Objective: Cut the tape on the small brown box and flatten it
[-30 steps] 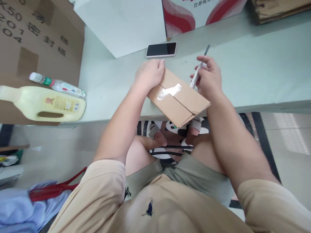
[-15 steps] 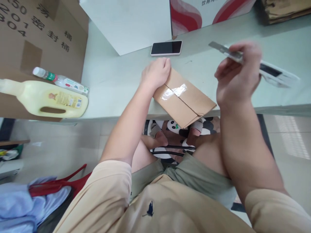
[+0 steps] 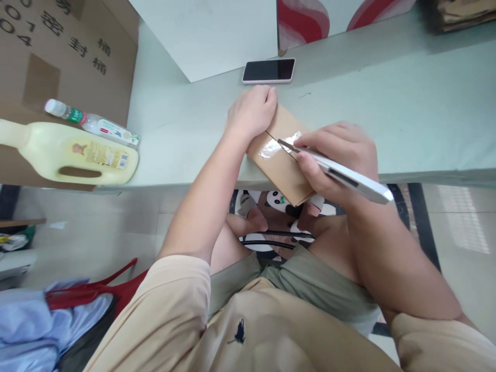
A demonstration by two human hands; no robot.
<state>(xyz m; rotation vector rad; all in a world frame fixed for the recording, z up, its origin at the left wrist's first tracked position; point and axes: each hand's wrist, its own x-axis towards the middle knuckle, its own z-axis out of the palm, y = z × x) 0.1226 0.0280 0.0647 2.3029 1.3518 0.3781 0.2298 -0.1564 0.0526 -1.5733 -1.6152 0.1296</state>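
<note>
A small brown cardboard box (image 3: 284,175) lies at the table's front edge, one corner jutting over it. Clear shiny tape (image 3: 270,149) crosses the seam between its flaps. My left hand (image 3: 253,111) is closed over the box's far left end, fingers curled round the edge. In my right hand (image 3: 341,155) is a white utility knife (image 3: 352,178) with its blade out. The blade's tip is at the tape on the seam; whether it has gone in I cannot tell. My right fingers cover the box's right side.
A phone (image 3: 268,71) lies just beyond the box, before a large white box (image 3: 217,36). On the left, a yellow jug (image 3: 77,155) and a clear bottle (image 3: 104,128) lie by a big carton (image 3: 77,67). Folded brown cardboard (image 3: 465,13) sits at the far right.
My right hand has swung left and down with the utility knife, from above the table's right side to the taped seam. My left hand stays on the box.
</note>
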